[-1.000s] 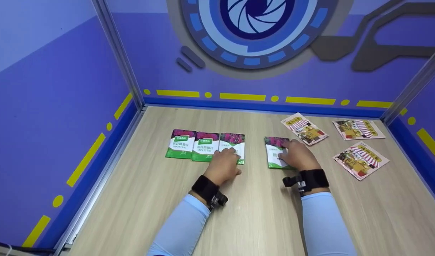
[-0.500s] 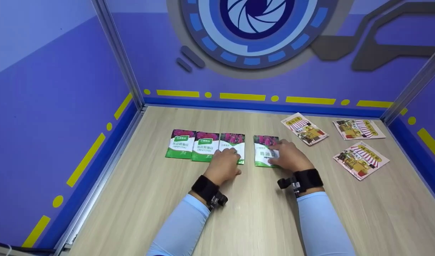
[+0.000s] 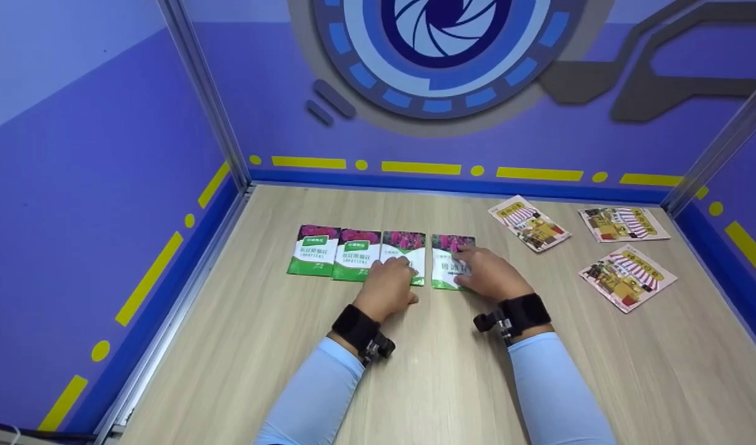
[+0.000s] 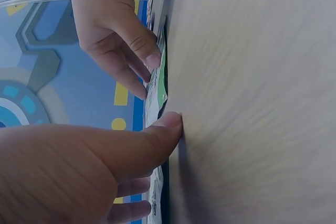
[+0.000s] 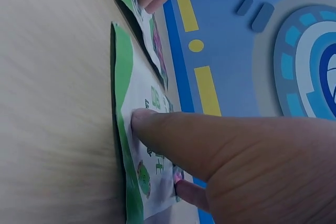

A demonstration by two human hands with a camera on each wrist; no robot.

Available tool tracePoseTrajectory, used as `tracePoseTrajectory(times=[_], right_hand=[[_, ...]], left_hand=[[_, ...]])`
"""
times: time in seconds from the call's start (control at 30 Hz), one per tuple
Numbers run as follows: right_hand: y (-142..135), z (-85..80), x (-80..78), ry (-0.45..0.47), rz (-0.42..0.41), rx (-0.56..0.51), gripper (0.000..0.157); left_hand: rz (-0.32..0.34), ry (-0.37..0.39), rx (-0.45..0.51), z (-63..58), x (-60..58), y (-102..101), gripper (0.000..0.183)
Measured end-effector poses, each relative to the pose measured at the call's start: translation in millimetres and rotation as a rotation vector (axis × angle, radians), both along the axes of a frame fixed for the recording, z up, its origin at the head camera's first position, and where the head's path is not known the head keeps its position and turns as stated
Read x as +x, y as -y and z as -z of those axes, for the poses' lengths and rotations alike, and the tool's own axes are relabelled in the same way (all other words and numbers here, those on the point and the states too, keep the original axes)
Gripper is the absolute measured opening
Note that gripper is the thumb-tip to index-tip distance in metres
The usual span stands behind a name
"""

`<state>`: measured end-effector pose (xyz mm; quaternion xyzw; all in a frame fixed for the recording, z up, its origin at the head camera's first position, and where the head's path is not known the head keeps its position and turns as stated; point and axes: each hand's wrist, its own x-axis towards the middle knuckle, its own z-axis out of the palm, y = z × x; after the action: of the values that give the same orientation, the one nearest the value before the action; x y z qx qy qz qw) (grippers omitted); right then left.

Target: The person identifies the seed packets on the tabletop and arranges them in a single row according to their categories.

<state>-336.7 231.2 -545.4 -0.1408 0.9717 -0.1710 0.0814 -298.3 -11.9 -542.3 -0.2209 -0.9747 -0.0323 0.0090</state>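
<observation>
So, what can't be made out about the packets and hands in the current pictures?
- Head view: the third green-and-white packet's lower middle, hidden by the left hand.
- Head view: the fourth green-and-white packet's lower right, hidden by the right hand.
- Head view: the awning-print packets' smallest print, too small.
- Right wrist view: most of the left hand, cut off by the top edge.

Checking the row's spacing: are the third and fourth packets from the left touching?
Apart: the head view shows a thin strip of table between the third packet under the left hand and the fourth packet under the right hand.
</observation>
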Motion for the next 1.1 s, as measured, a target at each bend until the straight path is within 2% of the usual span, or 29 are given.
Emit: tracePoseTrajectory(times=[0.4,0.73,1.1], right_hand=[[4.4,3.5,1.2,-0.059,-0.020,0.010,0.056],[9.5,4.0,2.5,-0.089,-0.027,0.024,0.054],[9.4,4.3,3.1,-0.092,-0.025,0.030,0.055]], left_hand=[[0.001,0.021,0.000,1.0,-0.1,-0.7,0.049],[0.000,0.009,0.006,3.3,0.6,1.6,0.049],[0.002,0.019,0.015,2.8,-1.8,1.0,0.051]])
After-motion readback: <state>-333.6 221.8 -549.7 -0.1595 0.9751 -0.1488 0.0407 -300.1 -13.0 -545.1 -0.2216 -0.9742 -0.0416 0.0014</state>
